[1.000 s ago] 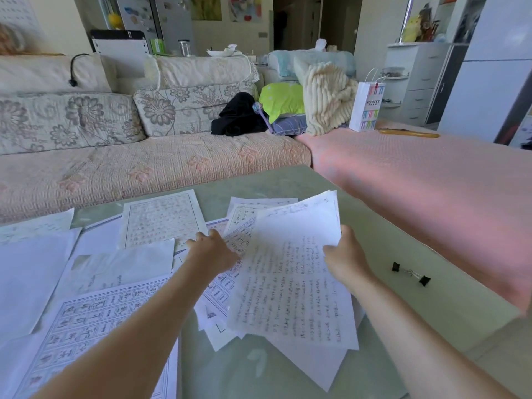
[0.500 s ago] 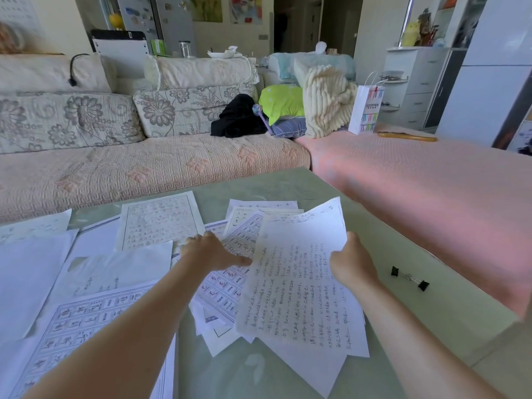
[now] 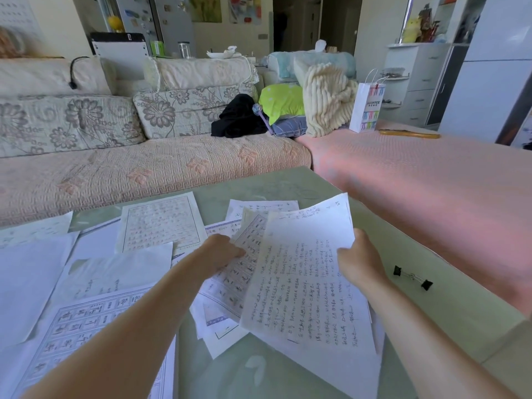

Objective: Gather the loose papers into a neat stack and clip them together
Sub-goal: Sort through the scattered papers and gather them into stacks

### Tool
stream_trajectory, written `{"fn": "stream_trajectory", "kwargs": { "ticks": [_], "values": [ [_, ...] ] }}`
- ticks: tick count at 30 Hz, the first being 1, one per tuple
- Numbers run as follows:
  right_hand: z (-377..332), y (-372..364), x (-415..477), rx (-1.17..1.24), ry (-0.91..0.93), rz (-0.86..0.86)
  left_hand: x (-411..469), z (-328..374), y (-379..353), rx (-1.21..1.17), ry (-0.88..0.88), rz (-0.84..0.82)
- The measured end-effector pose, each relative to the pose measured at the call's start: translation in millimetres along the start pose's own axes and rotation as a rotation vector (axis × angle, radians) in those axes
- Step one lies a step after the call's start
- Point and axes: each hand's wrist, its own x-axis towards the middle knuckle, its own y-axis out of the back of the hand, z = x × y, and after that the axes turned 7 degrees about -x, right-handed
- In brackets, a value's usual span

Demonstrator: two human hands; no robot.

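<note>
Head view: right hand (image 3: 359, 263) fingers grip handwritten sheet (image 3: 302, 286); left hand (image 3: 218, 251) fingers pinch gridded sheet (image 3: 237, 279).

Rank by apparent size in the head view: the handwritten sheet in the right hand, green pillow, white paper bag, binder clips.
1. handwritten sheet, largest, but nearest the camera.
2. green pillow and white paper bag: look alike, both far off, so unranked.
3. binder clips, smallest.
</note>
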Motion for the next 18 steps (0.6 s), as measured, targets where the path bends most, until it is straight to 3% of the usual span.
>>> {"fn": "stream_trajectory", "kwargs": {
  "ticks": [7,12,18],
  "values": [
    [-7,-2,-8,0.122,0.045,-0.010,-30,-16,0,-0.340,-0.012,0.051],
    [-16,-18,-20,0.122,0.088,-0.073,-50,-31,1,-0.236,-0.042,0.031],
    [-36,-34,-35,0.044,0.210,-0.194,-53,-36,10,-0.322,-0.073,-0.010]
  ]
}}
